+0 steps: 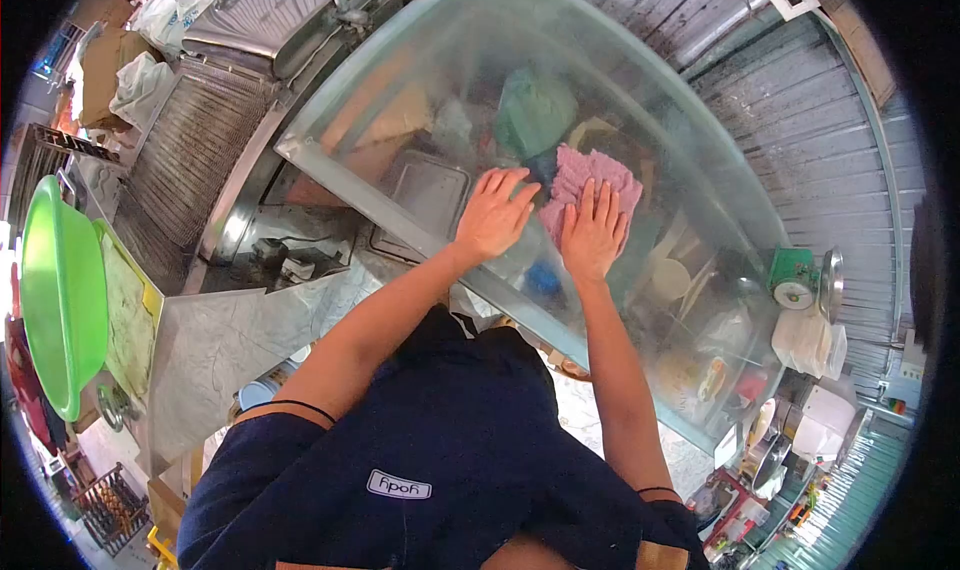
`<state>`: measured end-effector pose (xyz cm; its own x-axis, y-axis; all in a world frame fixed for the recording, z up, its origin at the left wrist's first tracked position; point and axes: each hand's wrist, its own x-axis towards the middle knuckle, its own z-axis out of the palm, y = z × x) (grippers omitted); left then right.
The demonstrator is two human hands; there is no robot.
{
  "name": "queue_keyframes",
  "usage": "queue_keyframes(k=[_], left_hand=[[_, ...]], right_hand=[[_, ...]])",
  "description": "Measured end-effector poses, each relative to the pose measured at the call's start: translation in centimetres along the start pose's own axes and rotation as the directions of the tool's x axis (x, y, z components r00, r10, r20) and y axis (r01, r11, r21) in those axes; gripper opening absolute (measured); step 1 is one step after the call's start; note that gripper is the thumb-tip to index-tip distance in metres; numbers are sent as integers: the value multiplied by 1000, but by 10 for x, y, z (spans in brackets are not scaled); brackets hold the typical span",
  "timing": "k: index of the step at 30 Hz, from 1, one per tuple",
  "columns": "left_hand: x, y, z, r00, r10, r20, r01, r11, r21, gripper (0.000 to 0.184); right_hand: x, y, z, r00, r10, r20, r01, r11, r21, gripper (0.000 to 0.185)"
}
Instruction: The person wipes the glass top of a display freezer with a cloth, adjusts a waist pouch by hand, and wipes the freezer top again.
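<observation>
Pink cloth (597,185) lies on the glass case (640,80), away from its near edge, under the flat right hand (594,232), fingers slightly apart. Left of it, the left hand (495,213) is open, fingers loosely spread, gripping nothing.

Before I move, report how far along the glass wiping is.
Done: no part of the glass stands out as finished. In hand: the right hand lies spread on a pink cloth against it. Left: probably the hazy outer areas, though that haze may be inside.
</observation>
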<state>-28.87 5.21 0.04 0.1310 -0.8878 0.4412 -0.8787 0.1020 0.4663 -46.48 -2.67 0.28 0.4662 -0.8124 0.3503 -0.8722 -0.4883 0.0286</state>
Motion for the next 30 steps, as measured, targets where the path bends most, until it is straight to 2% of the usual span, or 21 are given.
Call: queue_keyframes(k=[3, 8, 12, 17, 30], left_hand=[[0, 0, 1, 1000, 1, -24, -2, 1000, -29, 33], [1, 1, 0, 1000, 5, -24, -5, 1000, 6, 38], [-2, 0, -3, 999, 32, -41, -31, 999, 37, 41], [-2, 1, 0, 996, 43, -72, -42, 999, 13, 43], [-1, 0, 2, 995, 58, -77, -53, 997, 61, 43]], right_hand=[[-2, 4, 3, 1000, -12, -11, 12, 1000, -4, 55], [-31, 11, -13, 986, -158, 53, 150, 980, 130, 55], [-31, 11, -16, 979, -200, 48, 193, 974, 122, 54], [1, 9, 0, 981, -194, -3, 193, 978, 85, 54], [-25, 20, -19, 960, -279, -2, 277, 950, 143, 55]])
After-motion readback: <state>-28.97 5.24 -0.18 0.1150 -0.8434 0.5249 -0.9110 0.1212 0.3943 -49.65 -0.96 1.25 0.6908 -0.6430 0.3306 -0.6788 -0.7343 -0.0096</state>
